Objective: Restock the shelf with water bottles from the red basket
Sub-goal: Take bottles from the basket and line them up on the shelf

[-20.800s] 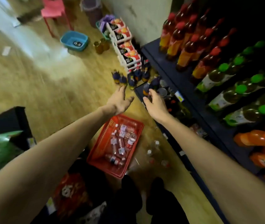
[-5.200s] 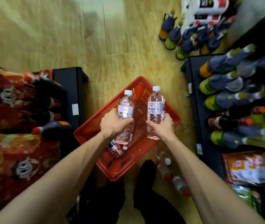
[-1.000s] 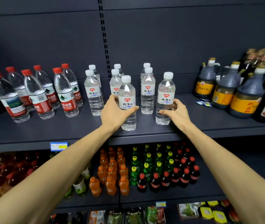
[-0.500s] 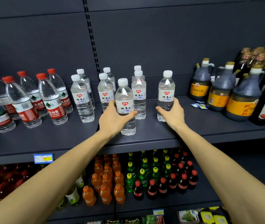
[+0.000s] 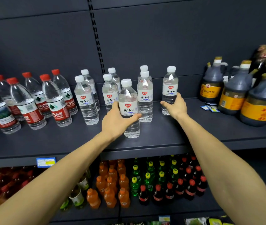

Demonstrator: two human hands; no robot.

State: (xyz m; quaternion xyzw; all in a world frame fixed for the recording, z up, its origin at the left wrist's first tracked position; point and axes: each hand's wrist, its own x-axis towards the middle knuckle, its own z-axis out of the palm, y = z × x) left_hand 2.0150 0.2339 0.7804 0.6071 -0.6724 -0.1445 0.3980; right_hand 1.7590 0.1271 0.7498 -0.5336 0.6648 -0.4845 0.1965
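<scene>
On the shelf (image 5: 194, 130), red-capped bottles (image 5: 54, 103) stand left and dark jugs (image 5: 232, 91) right, while the left hand (image 5: 116, 122) fingers stay clamped on the near bottle (image 5: 129, 109) and the right hand (image 5: 176, 106) still wraps the right bottle (image 5: 170, 88), both upright as before.

bare shelf (image 5: 192, 127) right of held bottle (image 5: 169, 90), dark jugs (image 5: 236, 90) beyond

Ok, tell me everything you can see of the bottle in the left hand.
The front water bottle is clear ribbed plastic with a white cap and a white label bearing a red heart logo. It looks full, upright, its base on the dark shelf, ahead of the other white-capped bottles. The left hand grips its lower half.
</scene>
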